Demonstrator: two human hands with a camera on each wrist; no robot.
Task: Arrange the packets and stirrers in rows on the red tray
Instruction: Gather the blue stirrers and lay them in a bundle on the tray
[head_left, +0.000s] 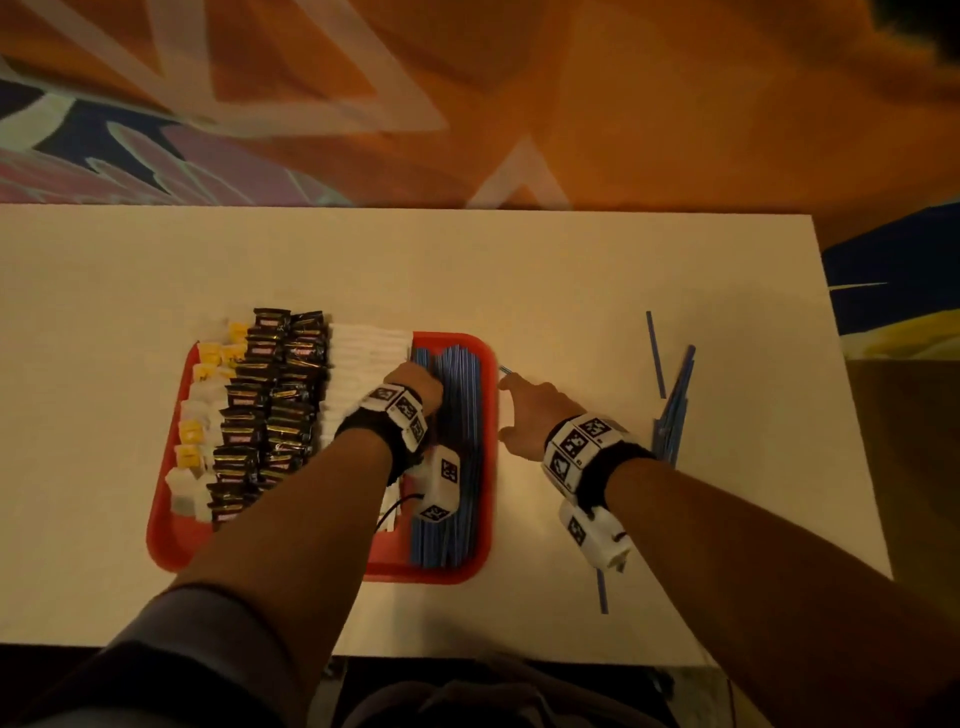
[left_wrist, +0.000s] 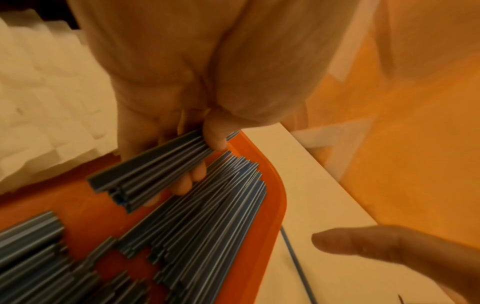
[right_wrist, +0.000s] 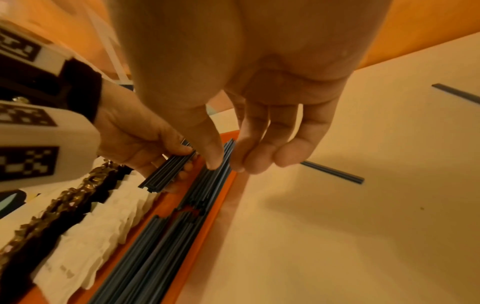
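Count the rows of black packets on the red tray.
2: one row beside the yellow-and-white packets, a second row beside the white packets. The left arm covers their near ends.

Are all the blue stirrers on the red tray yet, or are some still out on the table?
Some are still out: a loose pile and single stirrers lie on the table, right of the red tray.

Place: looking like a hotel or event hall, though that is uncertain | Sign: bold orange patterned carpet (head_left: 649, 104) spreading beyond the hands | Sign: plain white table (head_left: 623, 260) lying under both hands | Sign: red serving tray (head_left: 470, 564) sitting under the left hand (head_left: 415, 382), carrying rows of packets (head_left: 270, 410) and blue stirrers (head_left: 457, 467)
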